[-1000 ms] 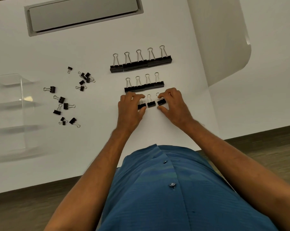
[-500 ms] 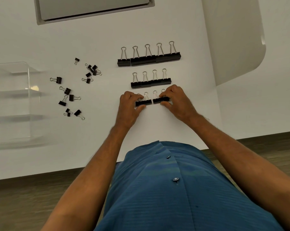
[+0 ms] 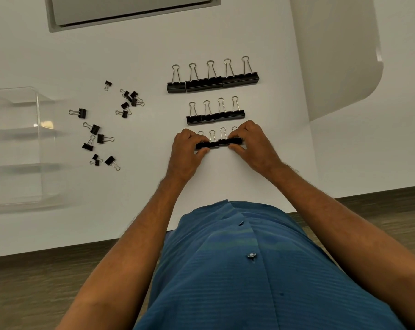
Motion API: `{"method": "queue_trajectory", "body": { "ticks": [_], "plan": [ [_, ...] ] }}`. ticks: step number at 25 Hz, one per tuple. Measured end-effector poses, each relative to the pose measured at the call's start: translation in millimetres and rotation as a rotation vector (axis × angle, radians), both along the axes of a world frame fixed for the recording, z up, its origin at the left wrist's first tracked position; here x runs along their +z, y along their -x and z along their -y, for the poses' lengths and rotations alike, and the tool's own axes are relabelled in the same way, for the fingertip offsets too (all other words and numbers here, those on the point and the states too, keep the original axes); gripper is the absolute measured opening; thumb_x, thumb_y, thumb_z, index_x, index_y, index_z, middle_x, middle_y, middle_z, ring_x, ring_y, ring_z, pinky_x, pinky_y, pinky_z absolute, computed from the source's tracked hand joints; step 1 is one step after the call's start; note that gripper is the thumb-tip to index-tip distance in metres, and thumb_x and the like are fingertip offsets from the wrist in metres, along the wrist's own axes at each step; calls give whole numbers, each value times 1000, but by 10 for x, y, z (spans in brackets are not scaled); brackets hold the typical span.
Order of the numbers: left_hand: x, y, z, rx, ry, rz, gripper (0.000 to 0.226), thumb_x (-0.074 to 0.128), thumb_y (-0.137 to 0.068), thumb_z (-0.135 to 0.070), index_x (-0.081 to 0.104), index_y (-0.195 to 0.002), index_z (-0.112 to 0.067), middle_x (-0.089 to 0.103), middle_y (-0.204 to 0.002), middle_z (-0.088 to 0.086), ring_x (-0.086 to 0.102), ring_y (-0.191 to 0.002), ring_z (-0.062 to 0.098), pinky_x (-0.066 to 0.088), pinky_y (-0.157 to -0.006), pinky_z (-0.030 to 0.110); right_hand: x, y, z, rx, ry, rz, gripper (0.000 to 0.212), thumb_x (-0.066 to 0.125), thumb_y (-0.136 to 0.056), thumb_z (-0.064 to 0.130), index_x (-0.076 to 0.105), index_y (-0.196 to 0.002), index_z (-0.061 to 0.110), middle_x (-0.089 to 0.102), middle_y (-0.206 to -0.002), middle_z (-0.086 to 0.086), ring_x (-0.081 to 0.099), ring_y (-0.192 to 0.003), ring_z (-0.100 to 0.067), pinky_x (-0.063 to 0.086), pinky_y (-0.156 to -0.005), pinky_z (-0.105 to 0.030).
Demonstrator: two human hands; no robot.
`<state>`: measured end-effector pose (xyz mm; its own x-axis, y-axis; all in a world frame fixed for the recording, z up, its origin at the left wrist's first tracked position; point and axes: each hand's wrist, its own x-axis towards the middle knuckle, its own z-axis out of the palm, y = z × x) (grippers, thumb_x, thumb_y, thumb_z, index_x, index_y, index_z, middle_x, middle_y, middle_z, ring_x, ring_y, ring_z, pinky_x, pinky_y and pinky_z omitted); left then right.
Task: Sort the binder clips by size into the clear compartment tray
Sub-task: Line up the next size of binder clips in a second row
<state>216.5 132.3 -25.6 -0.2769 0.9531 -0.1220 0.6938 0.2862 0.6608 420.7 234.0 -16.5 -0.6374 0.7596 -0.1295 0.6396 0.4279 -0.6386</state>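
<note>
Left hand (image 3: 186,153) and right hand (image 3: 251,145) pinch the two ends of a row of four binder clips (image 3: 219,142) on the bench (image 3: 130,55), fingers curled over, thumbs beneath. Black bodies touch end to end, wire handles pointing away. The clear tray (image 3: 38,110) sits well off to the left.

A blue ribbed button-up shirt (image 3: 261,270), forearms bare

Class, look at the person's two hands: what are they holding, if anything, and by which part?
Both hold the nearest row of binder clips: the left hand pinches its left end, the right hand its right end, by the black bodies.
</note>
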Motion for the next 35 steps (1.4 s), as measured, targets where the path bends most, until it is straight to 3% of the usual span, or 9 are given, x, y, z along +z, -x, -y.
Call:
{"method": "queue_trajectory", "body": {
  "ticks": [21, 26, 29, 35],
  "plan": [
    [-85, -17, 4, 3, 0, -32, 28, 75, -87, -28, 71, -113, -18, 61, -101, 3, 48, -96, 14, 29, -82, 18, -46, -16, 22, -11, -10, -3, 28, 76, -89, 21, 69, -115, 15, 55, -108, -3, 46, -102, -12, 40, -88, -20],
    [-60, -25, 31, 0, -29, -19, 36, 76, -85, -28, 68, -118, -18, 59, -105, 2, 48, -98, 11, 34, -85, 20, -40, -15, 37, -38, 11, -23, 41, 79, -86, 22, 63, -123, 14, 56, -117, -6, 52, -107, -18, 50, -92, -29],
    [7, -23, 83, 40, -41, 48, 41, 75, -85, -26, 64, -124, -16, 57, -113, 2, 44, -104, 5, 41, -92, 20, -13, 1, 63, -70, 24, -27, 54, 81, -84, 28, 56, -130, 13, 54, -126, -8, 53, -113, -19, 51, -92, -27],
    [88, 135, 379, 122, -96, 93, 26, 66, -92, -18, 66, -118, -13, 52, -109, -6, 50, -103, 8, 49, -90, 26, 144, 199, 206, -123, -163, -63, 37, 74, -88, 25, 61, -121, 14, 54, -120, -7, 47, -110, -18, 39, -86, -19]
  ]
}}
